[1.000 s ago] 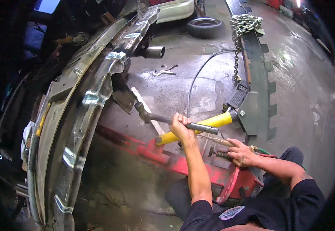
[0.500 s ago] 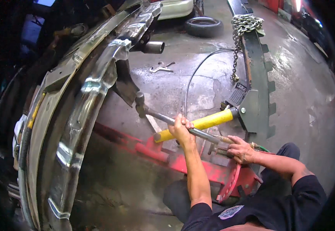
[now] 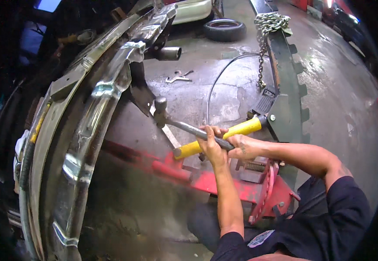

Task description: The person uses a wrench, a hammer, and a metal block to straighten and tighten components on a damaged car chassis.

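Note:
Both my hands grip a sledgehammer with a grey handle, held slanting above the yellow cylinder. My left hand is closed around the handle, and my right hand closes round its lower end, right beside the left. The double-faced hammer head points up and left, near a dark metal bracket below the vehicle's bare metal bumper bar. Under the handle, the yellow cylinder runs from a red steel frame to a dark upright post.
A chain is wrapped round the post and hangs down. Behind lie a tyre, a silver clamp-like tool and a black hose on the concrete floor. An exhaust tip sticks out from the vehicle. A grey foot pedal sits beside the post.
My right hand has moved left, from beside the spring on the red frame onto the handle's lower end. The hammer head appears slightly larger and nearer. The whole view has shifted slightly.

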The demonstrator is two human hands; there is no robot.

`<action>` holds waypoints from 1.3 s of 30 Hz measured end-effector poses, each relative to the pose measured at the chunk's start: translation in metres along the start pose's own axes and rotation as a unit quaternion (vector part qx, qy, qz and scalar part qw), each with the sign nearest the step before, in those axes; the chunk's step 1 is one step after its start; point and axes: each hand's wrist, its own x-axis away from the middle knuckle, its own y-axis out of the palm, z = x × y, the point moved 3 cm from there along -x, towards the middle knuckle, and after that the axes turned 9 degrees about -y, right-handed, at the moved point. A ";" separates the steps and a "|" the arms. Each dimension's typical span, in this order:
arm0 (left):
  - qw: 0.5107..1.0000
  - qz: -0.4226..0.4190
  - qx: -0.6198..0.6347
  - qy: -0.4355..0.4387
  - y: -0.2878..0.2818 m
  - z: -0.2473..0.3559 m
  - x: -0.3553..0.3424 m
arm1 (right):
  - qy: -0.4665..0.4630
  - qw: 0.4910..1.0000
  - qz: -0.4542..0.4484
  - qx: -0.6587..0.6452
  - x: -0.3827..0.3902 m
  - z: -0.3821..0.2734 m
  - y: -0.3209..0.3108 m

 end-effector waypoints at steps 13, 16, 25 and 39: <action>0.994 -0.104 0.009 0.030 0.137 0.031 -0.025 | -0.158 0.938 0.167 0.261 -0.001 -0.043 -0.071; 0.992 -0.068 -0.103 0.032 0.076 0.017 -0.025 | -0.189 0.948 0.179 0.182 -0.005 -0.018 -0.048; 0.989 0.138 0.030 -0.032 -0.009 -0.028 0.003 | -0.058 0.945 -0.054 0.317 -0.009 0.007 -0.016; 0.999 -0.003 -0.041 -0.035 0.025 -0.016 -0.027 | -0.055 0.970 0.114 0.207 0.002 0.010 -0.016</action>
